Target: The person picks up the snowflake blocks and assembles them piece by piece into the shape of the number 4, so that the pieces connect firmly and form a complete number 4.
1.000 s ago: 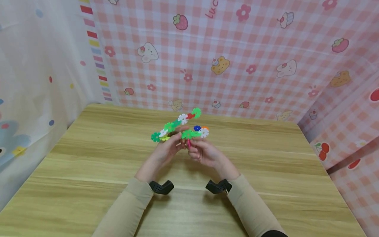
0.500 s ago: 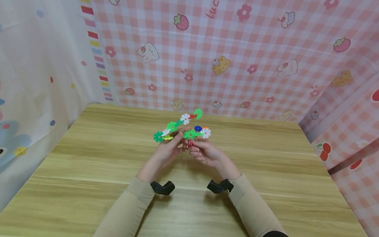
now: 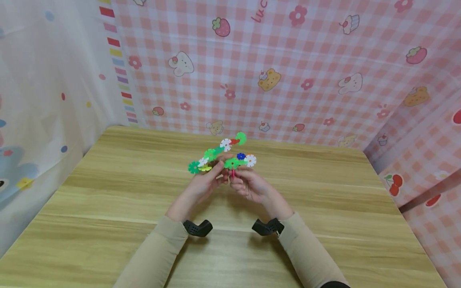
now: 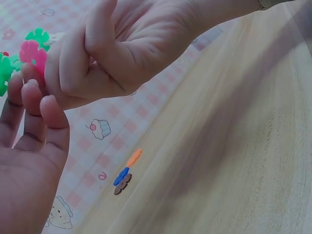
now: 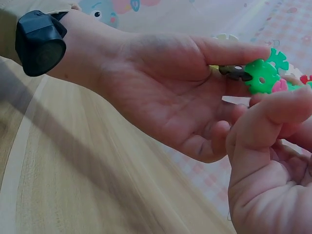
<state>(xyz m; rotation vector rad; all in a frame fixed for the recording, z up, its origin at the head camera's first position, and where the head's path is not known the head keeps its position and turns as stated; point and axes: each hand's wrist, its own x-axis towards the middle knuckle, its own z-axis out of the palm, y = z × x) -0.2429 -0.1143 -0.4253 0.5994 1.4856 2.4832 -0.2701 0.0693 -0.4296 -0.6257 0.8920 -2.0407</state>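
Note:
In the head view my left hand (image 3: 204, 182) grips a chain of interlocked plastic snowflake discs (image 3: 210, 154), mostly green and white, with a red and a yellow one. Its thumb and a finger pinch a green disc (image 5: 262, 77) in the right wrist view, with a dark brown disc (image 5: 235, 73) beside it. My right hand (image 3: 251, 186) pinches a pink snowflake disc (image 4: 33, 52) against the green discs, just under them in the head view. A white disc (image 3: 250, 160) sticks out to the right. Fingertips of both hands meet, hiding part of the joint.
An orange disc (image 4: 135, 157), a blue disc (image 4: 121, 176) and a brown disc (image 4: 123, 185) lie on the wooden table (image 3: 119, 180) beyond my hands. A pink checked cloth (image 3: 245, 52) hangs behind the table. Each wrist wears a black camera (image 3: 198, 228).
The disc chain and both hands have shifted slightly to the right in the head view. Both hands keep their hold on the discs.

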